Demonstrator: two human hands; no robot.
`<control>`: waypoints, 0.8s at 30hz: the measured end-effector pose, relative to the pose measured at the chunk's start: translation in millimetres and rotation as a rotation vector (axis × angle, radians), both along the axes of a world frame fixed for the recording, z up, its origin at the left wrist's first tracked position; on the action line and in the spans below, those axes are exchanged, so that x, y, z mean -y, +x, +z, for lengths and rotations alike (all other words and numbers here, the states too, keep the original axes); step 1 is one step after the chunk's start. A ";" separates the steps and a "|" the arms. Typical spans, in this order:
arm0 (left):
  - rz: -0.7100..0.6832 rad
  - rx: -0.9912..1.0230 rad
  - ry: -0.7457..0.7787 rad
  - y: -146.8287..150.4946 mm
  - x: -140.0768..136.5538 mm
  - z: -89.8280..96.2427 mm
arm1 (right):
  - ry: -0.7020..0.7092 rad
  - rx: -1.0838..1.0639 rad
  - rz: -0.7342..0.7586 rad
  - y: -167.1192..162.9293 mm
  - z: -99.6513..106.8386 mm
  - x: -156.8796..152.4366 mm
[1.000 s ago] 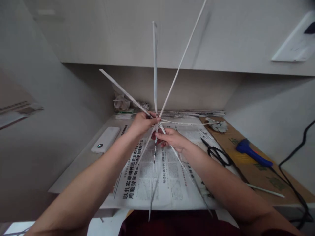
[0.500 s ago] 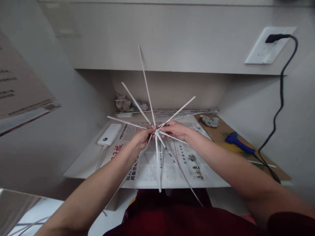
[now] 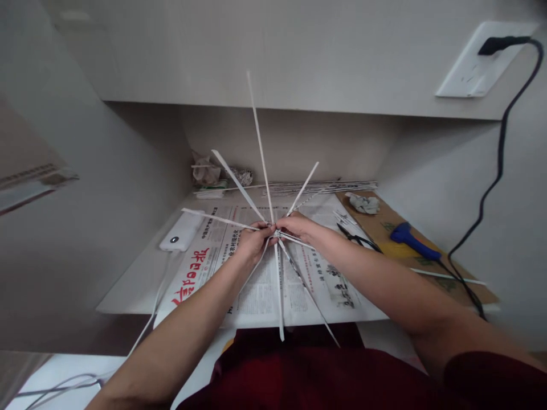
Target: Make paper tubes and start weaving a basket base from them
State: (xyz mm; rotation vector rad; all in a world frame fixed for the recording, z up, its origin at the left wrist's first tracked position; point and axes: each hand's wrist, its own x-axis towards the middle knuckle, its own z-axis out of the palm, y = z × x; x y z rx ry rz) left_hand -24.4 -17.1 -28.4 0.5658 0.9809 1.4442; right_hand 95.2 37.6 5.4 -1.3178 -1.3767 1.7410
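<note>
Several thin rolled newspaper sticks [image 3: 280, 296] spread out like spokes from a small joined centre, held above the newspaper [image 3: 252, 290]. My left hand [image 3: 255, 239] pinches the hub from the left, thumb and fingers closed. From the right, my right hand [image 3: 299, 228] is closed around the hub and the sticks beside it. The fingertips of both hands nearly meet and partly hide the crossing. One long stick rises away from me, others slant left and right, and two reach down towards my body.
Left lies a white power bank [image 3: 183, 232] with a cable. At the back are a bundle of paper sticks [image 3: 311, 187] and crumpled paper [image 3: 207, 171]. Right, black-handled scissors [image 3: 363, 239], a blue glue gun [image 3: 414, 242] and a paper wad [image 3: 363, 203] lie on or near cardboard [image 3: 453, 287].
The upper right stick now stands steeper and closer to my right hand. My right fingers have curled further over the hub. The view has shifted slightly, and the scissors now show past my right forearm.
</note>
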 end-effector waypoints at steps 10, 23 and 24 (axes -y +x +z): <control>-0.050 -0.053 -0.082 -2.3 -11.0 -0.7 | 0.023 0.064 -0.022 17.1 4.8 -1.7; -0.078 -0.034 -0.034 10.1 -31.6 2.7 | -0.120 0.009 -0.161 22.1 15.9 -22.6; -0.067 -0.034 -0.034 10.7 -32.2 0.6 | -0.128 -0.003 -0.179 22.7 16.4 -24.4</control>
